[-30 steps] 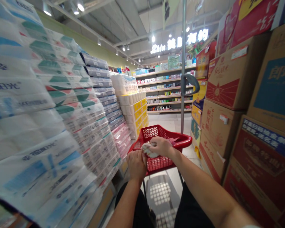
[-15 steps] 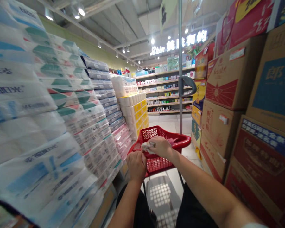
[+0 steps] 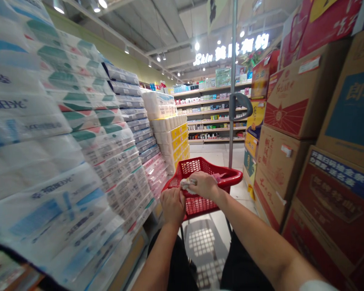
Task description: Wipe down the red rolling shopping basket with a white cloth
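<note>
A red plastic shopping basket (image 3: 229,176) stands in front of me on a cart frame, with a tall metal pole and grey handle (image 3: 243,104) rising behind it. My left hand (image 3: 172,205) is closed in a fist on the basket's near rim. My right hand (image 3: 202,185) rests on the same rim, fingers closed around a crumpled white cloth (image 3: 186,185). Both forearms reach forward from the bottom of the view.
Stacked packs of toilet paper and tissue (image 3: 79,133) wall the left side. Cardboard cartons (image 3: 306,121) are piled high on the right. The aisle runs ahead over a pale tiled floor (image 3: 212,151) to shelves of small goods (image 3: 212,117).
The basket and both hands have shifted slightly up and back in view. The right hand keeps working the cloth on the rim; the left fist has not let go.
</note>
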